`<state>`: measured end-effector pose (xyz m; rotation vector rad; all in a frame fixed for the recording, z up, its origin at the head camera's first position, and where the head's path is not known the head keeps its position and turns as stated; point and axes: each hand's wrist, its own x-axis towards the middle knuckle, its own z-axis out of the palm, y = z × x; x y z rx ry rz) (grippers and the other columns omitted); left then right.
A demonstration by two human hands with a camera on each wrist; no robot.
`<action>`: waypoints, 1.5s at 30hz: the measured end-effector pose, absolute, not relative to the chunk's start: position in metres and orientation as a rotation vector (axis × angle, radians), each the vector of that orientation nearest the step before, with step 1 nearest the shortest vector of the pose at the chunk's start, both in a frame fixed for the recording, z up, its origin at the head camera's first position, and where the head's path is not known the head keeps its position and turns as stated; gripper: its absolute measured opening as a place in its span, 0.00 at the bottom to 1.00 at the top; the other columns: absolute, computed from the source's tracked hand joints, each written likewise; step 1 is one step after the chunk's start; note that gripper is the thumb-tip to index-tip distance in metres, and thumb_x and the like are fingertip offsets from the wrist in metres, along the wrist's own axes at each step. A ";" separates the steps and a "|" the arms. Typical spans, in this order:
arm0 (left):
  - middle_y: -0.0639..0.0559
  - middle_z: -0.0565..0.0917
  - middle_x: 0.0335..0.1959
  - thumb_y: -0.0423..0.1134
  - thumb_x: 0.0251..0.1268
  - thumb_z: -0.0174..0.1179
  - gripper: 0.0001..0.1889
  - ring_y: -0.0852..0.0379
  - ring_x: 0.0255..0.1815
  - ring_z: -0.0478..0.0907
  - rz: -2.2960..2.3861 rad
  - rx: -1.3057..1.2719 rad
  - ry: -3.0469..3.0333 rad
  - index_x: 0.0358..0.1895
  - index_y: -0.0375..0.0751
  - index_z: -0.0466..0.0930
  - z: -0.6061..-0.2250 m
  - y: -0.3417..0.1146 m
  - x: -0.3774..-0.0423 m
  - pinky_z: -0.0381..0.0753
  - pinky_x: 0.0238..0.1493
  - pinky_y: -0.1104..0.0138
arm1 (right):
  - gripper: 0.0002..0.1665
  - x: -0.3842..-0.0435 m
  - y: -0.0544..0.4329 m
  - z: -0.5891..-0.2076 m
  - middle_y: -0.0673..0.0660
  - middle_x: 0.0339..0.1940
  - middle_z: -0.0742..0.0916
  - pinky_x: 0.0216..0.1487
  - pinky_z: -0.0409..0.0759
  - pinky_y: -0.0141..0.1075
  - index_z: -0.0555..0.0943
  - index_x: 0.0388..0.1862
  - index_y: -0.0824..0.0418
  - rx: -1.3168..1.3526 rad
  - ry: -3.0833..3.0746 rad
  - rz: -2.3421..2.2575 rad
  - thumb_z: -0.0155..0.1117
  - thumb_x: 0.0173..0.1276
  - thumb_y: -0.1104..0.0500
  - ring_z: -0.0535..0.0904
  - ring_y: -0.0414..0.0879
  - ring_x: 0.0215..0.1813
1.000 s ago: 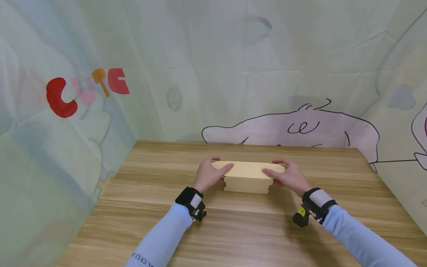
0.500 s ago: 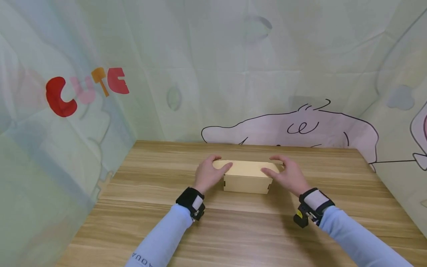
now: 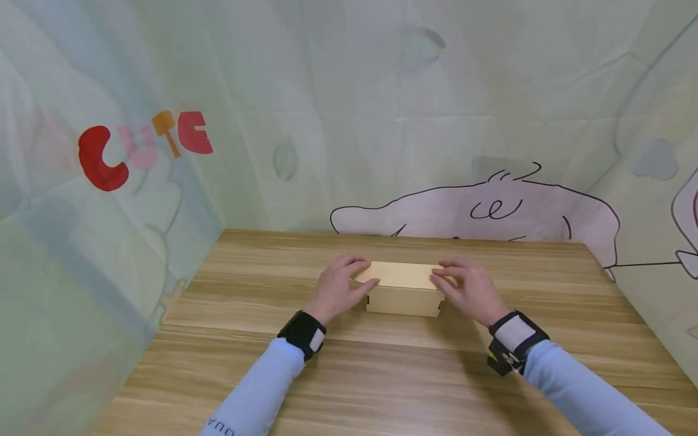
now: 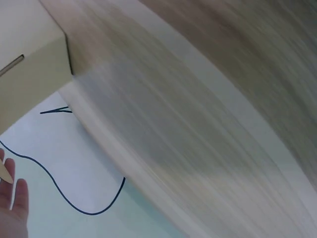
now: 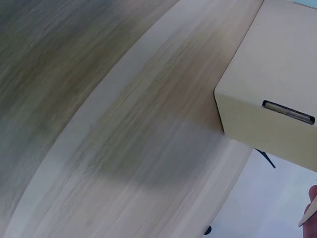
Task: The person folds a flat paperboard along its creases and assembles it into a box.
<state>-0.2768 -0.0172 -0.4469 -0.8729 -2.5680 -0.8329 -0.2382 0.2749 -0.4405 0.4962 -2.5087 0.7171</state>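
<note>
A small pale box (image 3: 402, 301) with slots in its end walls stands on the table. On it lies a flat pale lid (image 3: 406, 275) whose rounded ends stick out past the box. My left hand (image 3: 336, 287) holds the lid's left end, thumb near the front edge and fingers near the back edge. At the right end my right hand (image 3: 473, 289) has thumb and fingertips close together on the lid, covering that end. In the left wrist view, fingers (image 4: 21, 198) show beside the lid tip. The right wrist view shows the box's end wall (image 5: 267, 119) with its slot.
The wood-grain table (image 3: 262, 339) reaches back to a printed cloth backdrop (image 3: 349, 121) with a cartoon figure and the letters CUTE. More cloth hangs along the left and right sides. Both wrists wear black straps (image 3: 302, 335) with small devices.
The right hand's fingers, spread apart half a second ago, have drawn together and inward on the lid. The left hand's thumb and fingers have shifted along the lid's left end. The box has barely moved.
</note>
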 end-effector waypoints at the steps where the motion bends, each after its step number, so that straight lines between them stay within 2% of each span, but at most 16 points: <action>1: 0.49 0.83 0.56 0.54 0.67 0.65 0.25 0.51 0.59 0.79 -0.815 -0.892 -2.564 0.59 0.41 0.83 -0.448 -0.018 -0.277 0.80 0.62 0.59 | 0.11 -0.238 0.276 -0.441 0.69 0.48 0.89 0.51 0.83 0.60 0.90 0.41 0.65 0.509 -2.506 0.720 0.73 0.64 0.59 0.85 0.65 0.51; 5: 0.49 0.82 0.57 0.54 0.64 0.67 0.27 0.51 0.60 0.78 -0.757 -0.940 -2.538 0.61 0.42 0.82 -0.450 -0.022 -0.278 0.80 0.62 0.58 | 0.14 -0.236 0.279 -0.441 0.69 0.50 0.88 0.49 0.84 0.59 0.89 0.44 0.65 0.559 -2.511 0.737 0.74 0.62 0.58 0.85 0.65 0.51; 13: 0.50 0.81 0.58 0.53 0.67 0.65 0.27 0.52 0.61 0.76 -0.731 -0.970 -2.548 0.63 0.42 0.81 -0.452 -0.025 -0.280 0.80 0.61 0.59 | 0.24 -0.233 0.286 -0.443 0.65 0.54 0.86 0.43 0.85 0.51 0.87 0.51 0.65 0.643 -2.522 0.674 0.78 0.56 0.57 0.84 0.61 0.52; 24: 0.50 0.81 0.57 0.54 0.71 0.61 0.25 0.52 0.62 0.77 -0.807 -0.963 -2.567 0.63 0.42 0.81 -0.450 -0.024 -0.280 0.79 0.64 0.59 | 0.21 -0.234 0.291 -0.443 0.62 0.56 0.82 0.48 0.82 0.51 0.85 0.55 0.63 0.654 -2.569 0.729 0.73 0.63 0.61 0.81 0.57 0.54; 29: 0.48 0.82 0.57 0.51 0.75 0.56 0.22 0.51 0.60 0.79 -0.869 -0.927 -2.567 0.61 0.40 0.82 -0.448 -0.022 -0.280 0.79 0.63 0.58 | 0.18 -0.236 0.293 -0.439 0.60 0.53 0.83 0.43 0.80 0.44 0.86 0.55 0.64 0.659 -2.555 0.802 0.69 0.65 0.67 0.82 0.55 0.52; 32: 0.47 0.83 0.57 0.48 0.79 0.52 0.20 0.50 0.60 0.80 -0.901 -0.892 -2.562 0.60 0.39 0.82 -0.446 -0.020 -0.280 0.79 0.64 0.58 | 0.18 -0.238 0.294 -0.436 0.61 0.52 0.83 0.44 0.84 0.42 0.85 0.55 0.66 0.663 -2.557 0.871 0.65 0.66 0.71 0.84 0.56 0.50; 37: 0.45 0.86 0.54 0.45 0.80 0.49 0.18 0.49 0.56 0.83 -1.021 -0.823 -2.538 0.56 0.38 0.84 -0.442 -0.018 -0.280 0.82 0.59 0.58 | 0.18 -0.239 0.292 -0.430 0.65 0.52 0.84 0.50 0.86 0.53 0.84 0.56 0.69 0.597 -2.590 0.962 0.59 0.70 0.72 0.84 0.59 0.50; 39: 0.45 0.86 0.53 0.44 0.80 0.49 0.18 0.50 0.54 0.84 -1.073 -0.784 -2.531 0.54 0.38 0.85 -0.440 -0.017 -0.280 0.84 0.56 0.59 | 0.17 -0.239 0.291 -0.428 0.66 0.52 0.85 0.50 0.86 0.52 0.83 0.56 0.69 0.545 -2.609 0.964 0.59 0.71 0.70 0.84 0.58 0.48; 42: 0.44 0.88 0.47 0.44 0.80 0.49 0.18 0.51 0.46 0.85 -1.143 -0.730 -2.513 0.47 0.37 0.87 -0.437 -0.014 -0.280 0.85 0.48 0.61 | 0.15 -0.240 0.288 -0.424 0.68 0.52 0.85 0.44 0.87 0.44 0.84 0.55 0.71 0.463 -2.617 0.934 0.60 0.71 0.69 0.84 0.55 0.43; 45: 0.44 0.88 0.35 0.44 0.80 0.50 0.21 0.55 0.34 0.82 -1.192 -0.694 -2.503 0.33 0.35 0.86 -0.433 -0.011 -0.282 0.81 0.38 0.66 | 0.14 -0.240 0.284 -0.421 0.69 0.50 0.87 0.34 0.79 0.33 0.85 0.52 0.71 0.402 -2.611 0.872 0.61 0.70 0.68 0.80 0.48 0.35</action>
